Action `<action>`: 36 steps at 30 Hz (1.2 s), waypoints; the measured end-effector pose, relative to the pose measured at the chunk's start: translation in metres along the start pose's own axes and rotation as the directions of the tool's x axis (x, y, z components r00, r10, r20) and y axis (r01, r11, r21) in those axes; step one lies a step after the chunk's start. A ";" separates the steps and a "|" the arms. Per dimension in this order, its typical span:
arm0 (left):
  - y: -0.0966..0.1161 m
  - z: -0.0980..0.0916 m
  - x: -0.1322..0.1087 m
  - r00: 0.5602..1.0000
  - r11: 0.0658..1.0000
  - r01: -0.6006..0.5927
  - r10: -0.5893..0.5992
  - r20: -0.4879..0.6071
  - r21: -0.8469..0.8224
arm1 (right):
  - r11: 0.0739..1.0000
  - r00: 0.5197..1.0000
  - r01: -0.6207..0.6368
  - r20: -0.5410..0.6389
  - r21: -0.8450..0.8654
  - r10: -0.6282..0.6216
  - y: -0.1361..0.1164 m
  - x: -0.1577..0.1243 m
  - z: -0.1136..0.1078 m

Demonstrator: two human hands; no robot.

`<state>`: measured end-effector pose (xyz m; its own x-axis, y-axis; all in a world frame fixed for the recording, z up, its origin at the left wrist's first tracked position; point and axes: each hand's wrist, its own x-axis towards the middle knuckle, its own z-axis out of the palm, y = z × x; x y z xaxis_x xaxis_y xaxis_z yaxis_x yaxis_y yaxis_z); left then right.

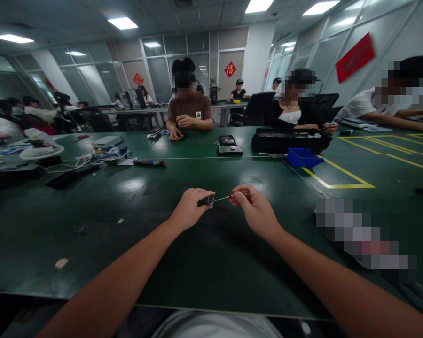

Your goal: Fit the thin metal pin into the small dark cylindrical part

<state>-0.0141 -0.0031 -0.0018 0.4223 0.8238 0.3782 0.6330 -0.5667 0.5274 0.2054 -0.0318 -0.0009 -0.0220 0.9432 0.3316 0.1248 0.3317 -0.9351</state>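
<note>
Left hand (189,206): grip closed around the screwdriver (211,200) handle.
Right hand (255,209): grip narrow, pinching the shaft's far end.
Screwdriver: spans both hands, above the counter (127,225).

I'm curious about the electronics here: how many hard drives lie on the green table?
2. The far drive and the near drive lie close together, near the person in the brown shirt. More may hide in the black case.

It is an office-like workshop: glass partition walls (169,70), ceiling lights (122,22), one long green desk (127,225) (yellow tape marks (352,187)) with opened hard drives (230,149).
</note>
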 end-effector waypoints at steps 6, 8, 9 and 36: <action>-0.002 0.001 0.000 0.999 0.999 0.026 -0.027 -0.026 -0.027 | 0.999 1.000 0.001 -0.015 -0.040 -0.001 -0.002 0.000 -0.001; -0.002 0.002 0.000 0.999 0.999 0.029 -0.030 -0.024 -0.028 | 1.000 1.000 -0.007 -0.023 -0.028 0.007 -0.002 0.001 -0.001; -0.001 0.002 0.000 0.999 0.999 0.033 -0.033 -0.022 -0.028 | 1.000 1.000 -0.011 -0.018 -0.023 0.010 -0.002 0.001 -0.001; -0.001 0.001 0.000 0.999 0.999 0.037 -0.038 -0.027 -0.021 | 0.999 0.999 -0.047 -0.003 0.021 0.047 0.003 0.002 0.000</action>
<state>-0.0135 -0.0022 -0.0033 0.3809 0.8438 0.3782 0.6345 -0.5360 0.5568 0.2053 -0.0288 -0.0026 -0.0128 0.9577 0.2874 0.1053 0.2871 -0.9521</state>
